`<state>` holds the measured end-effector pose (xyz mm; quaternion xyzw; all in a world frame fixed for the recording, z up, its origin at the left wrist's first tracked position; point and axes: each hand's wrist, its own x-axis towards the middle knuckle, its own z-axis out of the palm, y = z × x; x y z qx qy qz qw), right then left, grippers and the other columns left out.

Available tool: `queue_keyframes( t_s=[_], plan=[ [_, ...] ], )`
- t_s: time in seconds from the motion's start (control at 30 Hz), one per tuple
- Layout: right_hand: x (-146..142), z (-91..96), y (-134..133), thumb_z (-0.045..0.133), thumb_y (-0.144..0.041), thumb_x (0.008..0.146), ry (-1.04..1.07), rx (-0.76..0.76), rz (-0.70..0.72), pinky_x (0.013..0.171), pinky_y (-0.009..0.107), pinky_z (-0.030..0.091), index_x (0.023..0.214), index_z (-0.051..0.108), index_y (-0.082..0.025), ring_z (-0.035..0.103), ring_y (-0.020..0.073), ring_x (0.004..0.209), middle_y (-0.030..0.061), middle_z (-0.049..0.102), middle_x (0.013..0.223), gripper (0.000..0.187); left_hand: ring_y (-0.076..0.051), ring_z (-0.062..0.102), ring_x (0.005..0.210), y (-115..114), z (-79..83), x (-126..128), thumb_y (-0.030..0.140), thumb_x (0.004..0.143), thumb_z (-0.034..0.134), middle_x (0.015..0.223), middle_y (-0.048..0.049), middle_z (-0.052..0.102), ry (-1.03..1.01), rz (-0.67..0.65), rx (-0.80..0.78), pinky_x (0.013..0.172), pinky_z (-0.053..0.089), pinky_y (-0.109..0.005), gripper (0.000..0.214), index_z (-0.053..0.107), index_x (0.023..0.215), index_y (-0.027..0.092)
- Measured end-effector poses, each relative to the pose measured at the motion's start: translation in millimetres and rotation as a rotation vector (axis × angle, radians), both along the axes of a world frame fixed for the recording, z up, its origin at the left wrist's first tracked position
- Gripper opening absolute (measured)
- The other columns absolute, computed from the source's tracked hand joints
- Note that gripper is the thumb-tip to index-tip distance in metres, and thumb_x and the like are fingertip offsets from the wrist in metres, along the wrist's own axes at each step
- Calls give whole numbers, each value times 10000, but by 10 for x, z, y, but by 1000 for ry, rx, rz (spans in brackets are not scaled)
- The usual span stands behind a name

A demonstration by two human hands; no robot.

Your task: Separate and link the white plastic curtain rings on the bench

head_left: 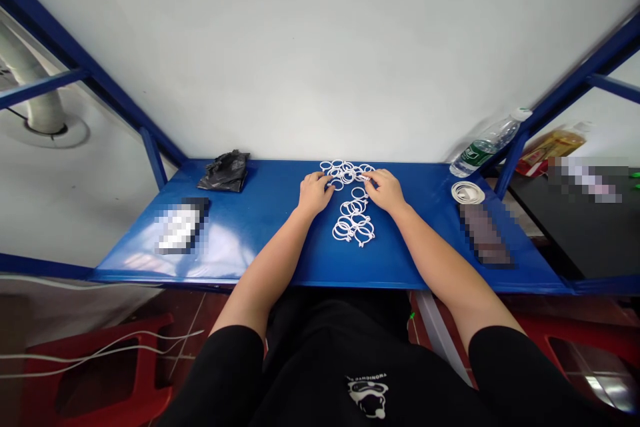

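Bench state: white plastic rings [347, 203] lay on the blue table top [270, 247] in two loose, tangled groups between the hands. The far pile [347, 173] and near pile [354, 223] were almost touching.

Left hand [315, 192] was curled at the left edge of the far pile. Right hand [385, 190] sat at its right edge, with fingertips [369, 179] on the rings. Grip: both hands were partly curled, not flat. Can't tell if either had closed on a ring; detail too small.

Risks:
- Rings looked interlinked, so a pull on one could drag others or tighten the tangle.
- Small tabs on the rings could snag each other or the fingers.
- A sharp tug could scatter rings across the table top.
- Water bottle [485, 145] leaned at the far right corner; a knock could tip it.

Also there: coil of white cord [467, 193] at right, black plastic bag [224, 171] at far left. Two pixelated objects [180, 227] [485, 235], left and right, were unreadable.
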<state>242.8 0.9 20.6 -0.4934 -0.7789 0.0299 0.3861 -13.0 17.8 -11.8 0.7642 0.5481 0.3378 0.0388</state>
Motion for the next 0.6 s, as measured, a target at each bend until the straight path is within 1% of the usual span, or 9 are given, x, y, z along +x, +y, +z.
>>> queue_keyframes(
  t_s=[0.1, 0.2, 0.33, 0.43, 0.53, 0.6],
  plan=[
    [4, -35, 20, 624, -213, 944, -101, -100, 68, 962, 451, 556, 1166, 809, -230, 706, 295, 1034, 95, 799, 1102, 289, -390, 601, 1287, -8, -35, 14, 294, 931, 763, 1327, -142, 709, 5, -7, -28, 1083, 475, -578, 274, 791, 1203, 274],
    [-22, -48, 8, 670, -239, 937, -148, -176, 137, 951, 431, 561, 1165, 814, -245, 708, 281, 1032, 82, 794, 1078, 269, -374, 602, 1276, -20, -29, 31, 299, 916, 780, 1307, -129, 723, -13, -10, -19, 1093, 460, -571, 263, 784, 1179, 279],
    [-37, -22, -15, 683, -322, 965, -136, -188, 197, 941, 419, 565, 1160, 820, -270, 712, 270, 1042, 71, 792, 1075, 244, -367, 609, 1252, -17, -17, 37, 330, 911, 792, 1260, -120, 746, -13, -2, -29, 1085, 452, -578, 147, 801, 1041, 262],
    [-34, -6, -20, 692, -355, 966, -111, -202, 244, 931, 416, 570, 1129, 833, -286, 716, 271, 1049, 67, 801, 1087, 226, -364, 616, 1237, -22, -1, 44, 302, 924, 779, 1232, -111, 759, -12, -13, -38, 1078, 436, -589, 57, 804, 921, 251],
    [-42, -16, -17, 676, -351, 968, -52, -254, 273, 858, 384, 575, 1113, 839, -288, 733, 236, 935, 52, 813, 1076, 227, -353, 628, 1228, -41, 42, 55, 272, 937, 764, 1235, -103, 763, -29, -10, -31, 1076, 425, -578, 63, 792, 888, 242],
    [-51, -38, -8, 650, -323, 968, 5, -294, 263, 803, 359, 568, 1096, 842, -281, 733, 208, 837, 40, 822, 1039, 235, -339, 641, 1224, -55, 84, 61, 263, 948, 753, 1239, -91, 768, -49, -5, -16, 1078, 423, -559, 42, 782, 923, 248]
  ],
)
